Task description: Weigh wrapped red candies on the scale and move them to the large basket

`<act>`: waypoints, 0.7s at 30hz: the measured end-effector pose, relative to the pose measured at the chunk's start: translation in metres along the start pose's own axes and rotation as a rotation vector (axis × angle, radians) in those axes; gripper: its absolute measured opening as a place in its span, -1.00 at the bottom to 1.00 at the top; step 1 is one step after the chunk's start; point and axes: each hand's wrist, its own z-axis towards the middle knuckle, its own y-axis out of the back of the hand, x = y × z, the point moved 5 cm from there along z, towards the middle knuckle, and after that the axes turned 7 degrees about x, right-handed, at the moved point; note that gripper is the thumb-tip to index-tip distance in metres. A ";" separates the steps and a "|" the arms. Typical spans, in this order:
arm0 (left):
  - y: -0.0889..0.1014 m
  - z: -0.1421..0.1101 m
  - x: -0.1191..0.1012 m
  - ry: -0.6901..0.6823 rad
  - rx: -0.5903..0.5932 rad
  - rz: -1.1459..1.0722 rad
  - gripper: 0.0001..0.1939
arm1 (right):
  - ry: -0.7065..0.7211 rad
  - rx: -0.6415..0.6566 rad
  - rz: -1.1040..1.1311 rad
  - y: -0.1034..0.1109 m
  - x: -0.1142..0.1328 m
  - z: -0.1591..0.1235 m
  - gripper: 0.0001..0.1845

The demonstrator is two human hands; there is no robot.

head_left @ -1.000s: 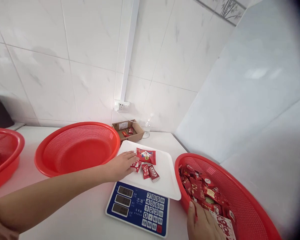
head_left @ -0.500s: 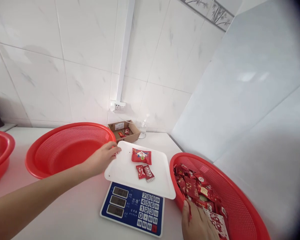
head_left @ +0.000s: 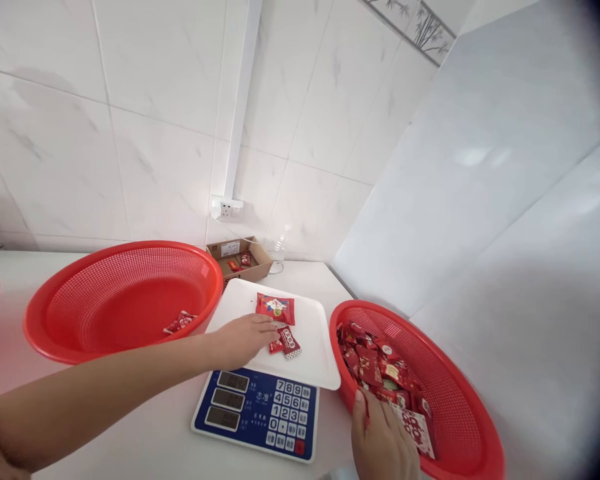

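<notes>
Your left hand (head_left: pixel 243 341) lies low over the white tray (head_left: pixel 310 353), with the fingers almost straight and close together. Their tips are just at the small red candy packs (head_left: pixel 290 343), but I cannot tell if the hand has hold of one. Your right hand (head_left: pixel 383 443) is at the near rim of the right red basket (head_left: pixel 463 407), with fingers curved down among the loose candies (head_left: pixel 375 363). A thin red piece (head_left: pixel 366 415) shows by one finger, but I cannot tell if it is pinched. These packs look light, soft and a little slippery, so the crimped ends seem the best place to take hold. Beyond the left hand, a bigger red pack (head_left: pixel 275 309) lies on the tray, which sits on the blue digital scale (head_left: pixel 255 415). Left of the hand, a second red basket (head_left: pixel 80 313) holds one pack (head_left: pixel 180 323). Behind the tray stands a cardboard box (head_left: pixel 237 257).
</notes>
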 end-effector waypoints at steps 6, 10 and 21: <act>-0.003 0.025 -0.009 0.006 0.050 -0.015 -0.60 | -0.008 0.013 0.018 0.003 0.002 0.001 -0.49; 0.004 0.030 -0.008 0.052 0.072 -0.041 -0.47 | -0.010 0.000 0.019 0.001 0.002 0.001 -0.52; 0.003 0.050 -0.024 0.031 0.208 -0.027 -0.66 | -0.013 0.023 0.025 -0.001 0.002 -0.001 -0.53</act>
